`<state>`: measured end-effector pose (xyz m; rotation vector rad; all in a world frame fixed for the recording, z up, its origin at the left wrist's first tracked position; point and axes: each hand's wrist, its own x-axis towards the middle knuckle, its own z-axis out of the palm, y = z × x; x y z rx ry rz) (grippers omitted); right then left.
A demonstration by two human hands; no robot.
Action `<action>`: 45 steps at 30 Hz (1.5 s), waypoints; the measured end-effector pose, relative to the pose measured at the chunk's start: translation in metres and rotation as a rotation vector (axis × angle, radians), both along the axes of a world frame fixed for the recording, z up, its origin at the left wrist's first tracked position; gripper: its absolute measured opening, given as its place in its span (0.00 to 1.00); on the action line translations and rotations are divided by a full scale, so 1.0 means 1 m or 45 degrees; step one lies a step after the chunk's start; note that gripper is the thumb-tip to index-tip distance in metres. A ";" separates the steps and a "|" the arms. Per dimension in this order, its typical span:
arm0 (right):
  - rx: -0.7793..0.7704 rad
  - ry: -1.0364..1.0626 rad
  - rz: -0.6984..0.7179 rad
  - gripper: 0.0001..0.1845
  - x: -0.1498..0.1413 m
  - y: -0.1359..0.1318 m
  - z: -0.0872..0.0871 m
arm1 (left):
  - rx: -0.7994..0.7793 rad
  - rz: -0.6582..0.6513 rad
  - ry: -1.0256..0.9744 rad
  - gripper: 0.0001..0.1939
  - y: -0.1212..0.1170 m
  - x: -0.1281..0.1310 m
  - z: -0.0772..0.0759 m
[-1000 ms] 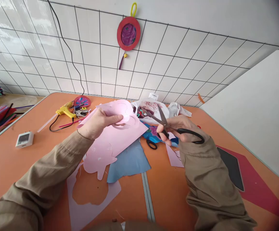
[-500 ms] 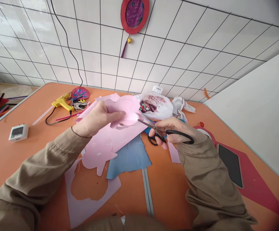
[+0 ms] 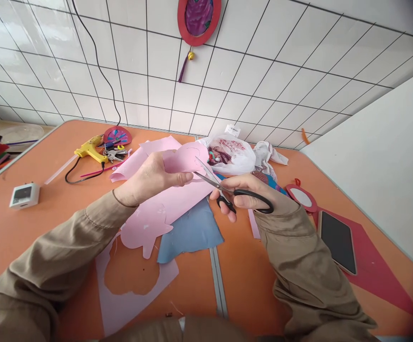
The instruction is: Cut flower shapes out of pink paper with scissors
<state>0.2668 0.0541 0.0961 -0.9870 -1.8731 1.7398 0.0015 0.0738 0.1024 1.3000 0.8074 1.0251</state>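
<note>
holding the pink cutout [image 3: 183, 160] raised over the table [image 3: 185, 299], pinching it in the fingers [image 3: 181, 179] of the left hand [image 3: 149, 178]. pointing the scissors [image 3: 219, 186], blades parted, at its edge, gripping their black handles with the right hand [image 3: 251, 190], fingers wrapping through the loops. hovering above the pink sheet [image 3: 178, 204], near the blue fabric [image 3: 190, 232]. facing the plastic bag [image 3: 240, 156] behind, having the yellow glue gun [image 3: 92, 148] farther left.
</note>
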 end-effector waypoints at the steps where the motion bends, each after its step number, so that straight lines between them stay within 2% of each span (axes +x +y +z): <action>1: 0.002 -0.005 -0.009 0.31 -0.001 -0.001 0.000 | 0.077 0.010 0.126 0.09 0.001 0.000 -0.001; 3: 0.011 -0.004 -0.024 0.32 -0.002 -0.001 -0.001 | 0.211 0.030 0.296 0.13 0.003 -0.001 -0.002; 6: 0.011 0.010 -0.034 0.33 -0.002 -0.001 -0.001 | 0.278 0.039 0.304 0.16 0.004 -0.003 -0.003; 11: -0.060 -0.001 -0.070 0.32 -0.003 -0.002 0.002 | 0.180 0.068 0.336 0.14 0.007 -0.004 -0.007; 18: 0.007 -0.027 -0.041 0.32 0.012 -0.004 0.006 | 0.160 -0.078 0.237 0.14 0.017 -0.012 -0.011; 21: 0.298 -0.053 -0.101 0.29 0.017 -0.010 0.010 | 0.102 -0.142 0.191 0.16 0.021 -0.016 -0.010; 24: 0.938 -0.181 -0.241 0.21 0.016 -0.010 0.012 | 0.064 -0.291 0.116 0.24 0.024 -0.020 -0.008; 27: 1.660 -0.511 -0.404 0.15 0.012 -0.003 0.009 | 0.005 -0.390 0.029 0.30 0.024 -0.021 -0.006; 30: 2.082 -0.742 -0.486 0.11 0.012 0.007 0.004 | -0.042 -0.447 0.085 0.28 0.024 -0.022 -0.005; 34: 2.382 -0.750 -0.578 0.14 0.015 0.015 -0.002 | -0.042 -0.474 0.247 0.25 0.024 -0.025 -0.006; 39: 2.477 -0.805 -0.493 0.21 0.012 0.017 -0.003 | -0.077 -0.524 0.284 0.24 0.024 -0.025 -0.005; 42: 2.558 -0.818 -0.466 0.21 0.008 0.016 -0.003 | -0.095 -0.554 0.295 0.23 0.023 -0.024 -0.003; 45: 2.553 -0.841 -0.445 0.21 0.004 0.015 -0.003 | -0.093 -0.590 0.314 0.25 0.022 -0.023 -0.001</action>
